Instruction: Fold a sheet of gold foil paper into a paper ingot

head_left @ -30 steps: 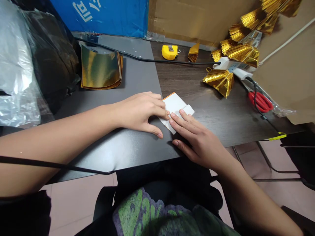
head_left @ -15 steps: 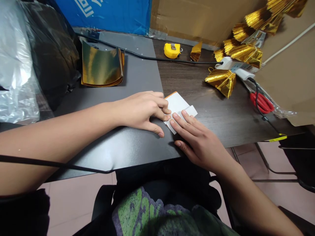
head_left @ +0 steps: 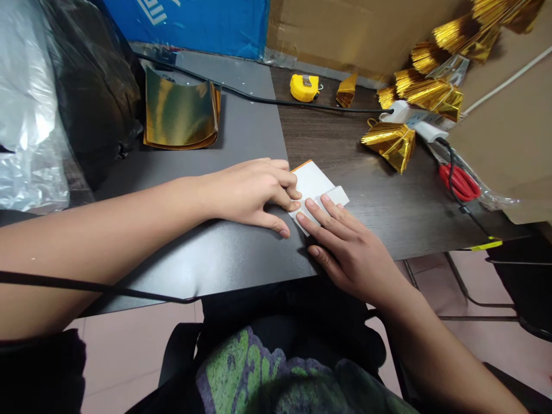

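Note:
A small folded white paper (head_left: 314,183) with an orange-gold edge lies on the dark table (head_left: 371,190) near its front. My left hand (head_left: 250,192) presses on the paper's left part with its fingers bent and held together. My right hand (head_left: 345,244) lies flat over the paper's lower right, fingers stretched out, fingertips on a small folded flap. Much of the paper is hidden under both hands.
A stack of curled gold foil sheets (head_left: 181,115) sits at the back left. A yellow tape measure (head_left: 304,87), folded gold fans (head_left: 390,142), a white power strip (head_left: 414,121) and red scissors (head_left: 459,181) lie at the back right. Plastic bags (head_left: 52,103) crowd the left.
Both hands stay on the paper. My left fingers have curled in slightly; otherwise only the view has shifted a little.

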Demonstrator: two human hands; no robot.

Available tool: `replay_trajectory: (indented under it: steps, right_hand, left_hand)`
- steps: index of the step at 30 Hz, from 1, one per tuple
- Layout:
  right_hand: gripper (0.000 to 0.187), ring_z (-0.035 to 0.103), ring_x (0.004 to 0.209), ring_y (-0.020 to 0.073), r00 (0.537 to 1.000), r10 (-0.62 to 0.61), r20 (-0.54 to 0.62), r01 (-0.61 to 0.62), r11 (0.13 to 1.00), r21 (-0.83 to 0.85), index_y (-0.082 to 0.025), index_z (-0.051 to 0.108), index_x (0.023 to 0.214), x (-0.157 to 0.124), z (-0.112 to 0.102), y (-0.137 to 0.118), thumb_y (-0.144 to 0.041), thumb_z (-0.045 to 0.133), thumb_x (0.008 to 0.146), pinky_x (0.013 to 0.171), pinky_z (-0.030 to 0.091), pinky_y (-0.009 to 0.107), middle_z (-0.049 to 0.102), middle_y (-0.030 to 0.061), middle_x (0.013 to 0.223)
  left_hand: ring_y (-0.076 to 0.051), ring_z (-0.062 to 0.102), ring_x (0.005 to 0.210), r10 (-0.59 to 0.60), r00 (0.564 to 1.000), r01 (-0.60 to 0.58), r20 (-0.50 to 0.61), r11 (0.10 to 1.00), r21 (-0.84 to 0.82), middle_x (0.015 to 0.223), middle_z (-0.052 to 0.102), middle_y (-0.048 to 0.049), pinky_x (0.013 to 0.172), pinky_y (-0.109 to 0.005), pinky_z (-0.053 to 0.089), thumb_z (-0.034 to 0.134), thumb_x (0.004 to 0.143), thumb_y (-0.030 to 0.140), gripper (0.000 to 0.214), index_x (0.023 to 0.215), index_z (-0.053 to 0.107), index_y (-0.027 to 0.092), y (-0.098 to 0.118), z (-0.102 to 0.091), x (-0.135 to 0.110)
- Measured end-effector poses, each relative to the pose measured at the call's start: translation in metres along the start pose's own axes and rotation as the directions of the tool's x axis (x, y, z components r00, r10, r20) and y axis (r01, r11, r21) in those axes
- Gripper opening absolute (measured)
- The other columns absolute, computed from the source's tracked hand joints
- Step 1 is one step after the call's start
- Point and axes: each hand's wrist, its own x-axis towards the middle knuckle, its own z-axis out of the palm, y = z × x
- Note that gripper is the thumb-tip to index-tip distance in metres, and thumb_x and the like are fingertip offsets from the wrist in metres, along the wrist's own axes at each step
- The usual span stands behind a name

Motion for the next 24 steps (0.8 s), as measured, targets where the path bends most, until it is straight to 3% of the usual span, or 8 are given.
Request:
replay_trajectory:
  steps: [11, 24]
  right_hand:
    - [0.048, 0.031, 0.154, 0.0348, 1.0, 0.031, 0.003, -0.031, 0.999, 0.018, -0.018, 0.052, 0.151, -0.0003, 0.0013, 0.0018, -0.033, 0.047, 0.106, 0.118, 0.041, 0.062, 0.04, 0.0119, 0.162]
    - [0.049, 0.028, 0.155, 0.0352, 0.999, 0.031, 0.012, -0.031, 0.999, -0.014, -0.016, 0.05, 0.153, -0.0018, 0.0033, -0.0011, -0.03, 0.042, 0.107, 0.118, 0.04, 0.062, 0.038, 0.013, 0.163]
  left_hand:
    - [-0.022, 0.058, 0.092, 0.007, 1.0, -0.008, 0.009, 1.0, 0.017, 0.105, 0.074, -0.0063, 0.082, -0.034, 0.042, 0.079, 0.084, 0.056, 0.035, 0.103, 0.081, 0.027, -0.0002, 0.0003, 0.0004]
    - [-0.022, 0.058, 0.09, 0.024, 1.0, -0.025, 0.015, 0.997, 0.077, 0.1, 0.074, -0.0062, 0.08, -0.034, 0.042, 0.078, 0.085, 0.056, 0.034, 0.103, 0.08, 0.026, 0.0019, -0.0003, 0.0002]
